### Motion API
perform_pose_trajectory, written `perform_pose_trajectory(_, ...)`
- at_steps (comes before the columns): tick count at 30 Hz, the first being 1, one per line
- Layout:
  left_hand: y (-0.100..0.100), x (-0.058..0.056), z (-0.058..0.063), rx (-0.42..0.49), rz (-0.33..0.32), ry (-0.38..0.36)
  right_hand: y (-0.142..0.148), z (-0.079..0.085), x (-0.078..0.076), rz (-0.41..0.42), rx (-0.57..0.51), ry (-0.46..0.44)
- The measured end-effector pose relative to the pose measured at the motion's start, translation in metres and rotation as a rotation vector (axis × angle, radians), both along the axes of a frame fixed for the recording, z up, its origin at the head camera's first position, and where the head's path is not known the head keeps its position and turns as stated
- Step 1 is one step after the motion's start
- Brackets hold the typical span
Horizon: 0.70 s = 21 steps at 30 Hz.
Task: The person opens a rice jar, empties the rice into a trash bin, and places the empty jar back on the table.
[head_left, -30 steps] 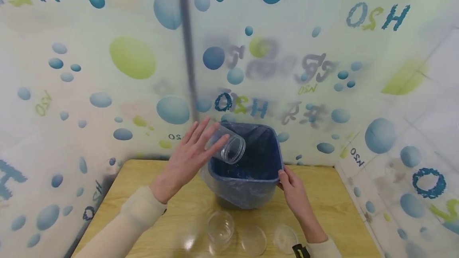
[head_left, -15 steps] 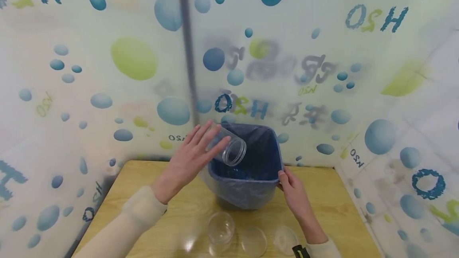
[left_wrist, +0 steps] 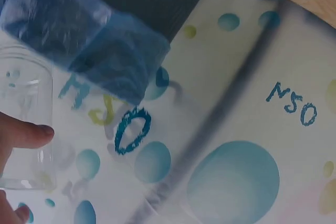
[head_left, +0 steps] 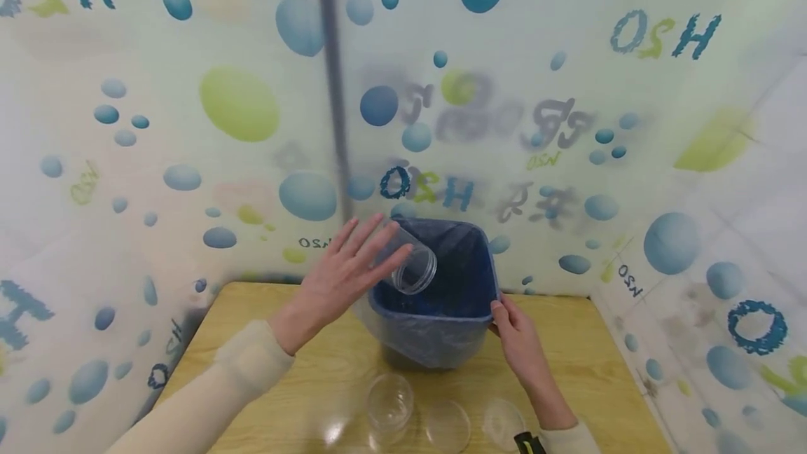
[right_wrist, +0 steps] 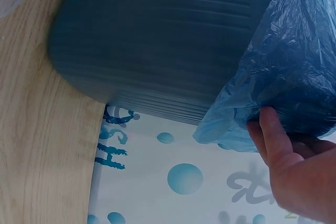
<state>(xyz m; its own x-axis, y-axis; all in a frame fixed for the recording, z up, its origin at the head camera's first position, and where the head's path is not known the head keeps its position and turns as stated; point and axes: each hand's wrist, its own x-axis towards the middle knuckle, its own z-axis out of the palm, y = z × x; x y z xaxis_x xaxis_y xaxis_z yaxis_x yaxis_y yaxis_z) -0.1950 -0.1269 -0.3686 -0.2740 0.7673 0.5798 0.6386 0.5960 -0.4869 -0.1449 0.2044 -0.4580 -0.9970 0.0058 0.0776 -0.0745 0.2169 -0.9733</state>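
My left hand (head_left: 347,275) holds a clear plastic jar (head_left: 421,273) on its side, with the uncapped mouth tilted down over a blue trash bin (head_left: 435,342). In the left wrist view, fingers (left_wrist: 31,135) lie along the jar's clear wall (left_wrist: 26,93). The bin stands upright on the table, lined with a thin translucent bag (right_wrist: 283,72) folded over its rim. My right hand (head_left: 520,338) pinches the bin's right front corner, thumb on the rim over the bag. The bin's bottom inside is too dark to make out.
A second clear jar (head_left: 389,403) stands on the wooden table (head_left: 334,370) in front of the bin. Two clear round lids, one flat disc (head_left: 447,426) and another (head_left: 503,422), lie to its right. A patterned curtain wall (head_left: 252,181) encloses the back and sides.
My left hand and the tilted jar have shifted slightly to the right over the bin. Small bits visible below the jar's mouth earlier are less distinct now. The right hand keeps its hold.
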Motion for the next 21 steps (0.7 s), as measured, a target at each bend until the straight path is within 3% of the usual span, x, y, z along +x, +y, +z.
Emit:
perform_pose_trajectory(11, -0.0022, -0.003, 0.0087, -0.035, 0.047, 0.061, -0.0035, 0.003, -0.0019, 0.002, 0.005, 0.021)
perform_pose_trajectory(17, -0.0021, -0.0051, 0.0079, -0.017, 0.061, 0.043, -0.0035, 0.0038, -0.0027, 0.003, 0.004, 0.01)
perform_pose_trajectory(21, -0.002, -0.0009, 0.0014, 0.002, 0.071, -0.016, -0.0008, 0.0024, -0.0002, 0.009, 0.003, -0.007)
